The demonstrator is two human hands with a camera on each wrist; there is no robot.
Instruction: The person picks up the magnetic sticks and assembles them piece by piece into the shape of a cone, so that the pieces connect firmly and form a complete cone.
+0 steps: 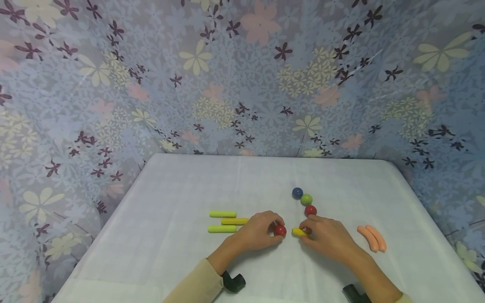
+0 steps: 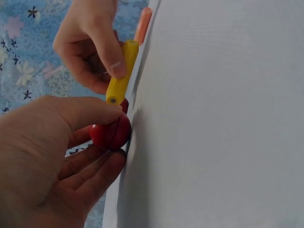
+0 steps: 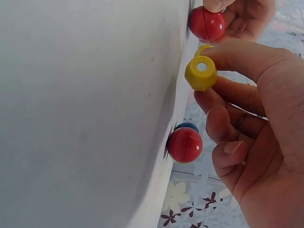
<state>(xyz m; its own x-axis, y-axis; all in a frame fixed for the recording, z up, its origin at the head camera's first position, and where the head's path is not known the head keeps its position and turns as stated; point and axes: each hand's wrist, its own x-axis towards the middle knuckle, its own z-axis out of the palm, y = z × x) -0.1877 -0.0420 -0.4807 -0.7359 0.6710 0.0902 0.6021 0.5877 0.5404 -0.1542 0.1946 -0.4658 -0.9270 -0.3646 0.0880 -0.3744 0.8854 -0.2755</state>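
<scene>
My left hand [image 1: 261, 230] pinches a glossy red ball [image 1: 280, 231] between thumb and fingers, low over the white table [image 1: 182, 261]. In the left wrist view a dark seam runs round this ball. My right hand [image 1: 329, 236] holds a short yellow stick [image 1: 299, 232] between thumb and fingers, one end pointing at the left hand. A small grey disc shows in the stick's end [image 3: 202, 67] in the right wrist view. Just behind the right hand, a second red ball [image 1: 310, 210], a green ball [image 1: 306, 199] and a blue ball [image 1: 297, 193] form a slanting row.
Left of my left hand lie a lime stick [image 1: 222, 214], another yellow stick [image 1: 234, 221] and a second lime stick [image 1: 222, 229], side by side. Two curved orange pieces [image 1: 372, 238] rest together at the right. A flowered cloth [image 1: 242, 84] hangs behind the table.
</scene>
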